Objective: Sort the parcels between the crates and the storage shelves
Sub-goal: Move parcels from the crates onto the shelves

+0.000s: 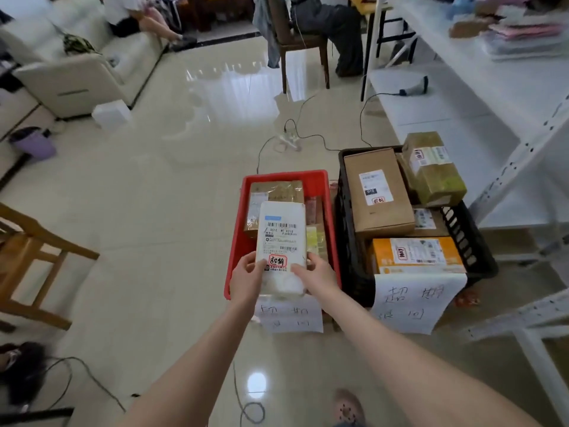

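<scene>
okay, i've got the white parcel (pixel 281 232) held up over the near half of the red crate (pixel 235 241), label face up so i can read it. left grip (pixel 248 274) pinches the parcel's near left corner, thumb on top and fingers curled under. right grip (pixel 317 271) does the same on the near right corner, thumb lying across the label's lower edge. both sit at the near end, i reckon so the barcode and the red stamp (pixel 278 260) show.

inside the red crate, under the parcel and toward its far end, lies a brown envelope (pixel 277 192), with a few smaller packets along the right wall. a handwritten paper sign (pixel 289 317) hangs off the red crate's near wall; the same characters seem to be on the stamp, so this looks like the matching bin.

just right of the red crate, touching or nearly so, stands the black crate (pixel 345 217), heaped above its rim with a brown box (pixel 377 195) and others, so there's less room there. right of that run the storage shelves (pixel 492 112).

my call: the parcel is being checked, and whether it goes in or comes out i can't tell. it's soft and flat, so a two-corner hold keeps it from sagging.
</scene>
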`<state>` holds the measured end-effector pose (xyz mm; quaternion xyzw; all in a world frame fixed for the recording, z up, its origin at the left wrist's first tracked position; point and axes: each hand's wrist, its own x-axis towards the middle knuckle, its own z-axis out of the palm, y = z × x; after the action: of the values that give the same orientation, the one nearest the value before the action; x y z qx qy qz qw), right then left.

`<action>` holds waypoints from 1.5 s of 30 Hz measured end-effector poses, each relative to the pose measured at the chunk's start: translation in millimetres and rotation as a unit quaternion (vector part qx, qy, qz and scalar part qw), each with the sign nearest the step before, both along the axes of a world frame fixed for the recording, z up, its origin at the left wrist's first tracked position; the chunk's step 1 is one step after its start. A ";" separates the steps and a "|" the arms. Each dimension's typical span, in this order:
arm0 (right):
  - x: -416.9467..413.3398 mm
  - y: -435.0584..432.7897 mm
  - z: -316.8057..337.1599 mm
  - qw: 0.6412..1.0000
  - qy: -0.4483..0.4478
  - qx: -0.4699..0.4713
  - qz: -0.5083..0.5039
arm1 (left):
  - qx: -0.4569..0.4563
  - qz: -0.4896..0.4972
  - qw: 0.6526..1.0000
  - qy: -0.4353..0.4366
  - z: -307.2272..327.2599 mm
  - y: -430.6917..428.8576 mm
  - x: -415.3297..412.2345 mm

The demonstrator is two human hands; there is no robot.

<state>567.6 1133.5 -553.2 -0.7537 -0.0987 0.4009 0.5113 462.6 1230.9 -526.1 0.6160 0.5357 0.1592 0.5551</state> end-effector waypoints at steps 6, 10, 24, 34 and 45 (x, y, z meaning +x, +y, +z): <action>8.0 76.1 -36.6 0.998 0.016 -0.035 0.039 | -0.003 0.018 0.999 0.032 -38.0 67.7 4.4; 14.4 115.7 -66.1 0.997 0.031 -0.056 0.034 | 0.000 0.000 0.998 0.060 -74.6 111.3 13.0; 8.0 178.7 -164.4 0.964 0.001 -0.257 0.062 | -0.024 -0.234 0.942 0.241 -190.2 181.4 41.2; 4.1 177.5 -173.1 0.955 0.011 -0.262 0.142 | -0.088 -0.280 0.907 0.301 -203.6 183.1 39.7; 37.6 116.2 -91.7 0.947 -0.171 -0.269 0.037 | 0.196 -0.481 0.791 0.324 -109.2 154.2 113.7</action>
<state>605.2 1249.6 -644.9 -0.9162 -0.1013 0.2964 0.2500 576.3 1385.0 -635.3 0.9052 0.2758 -0.2359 0.2211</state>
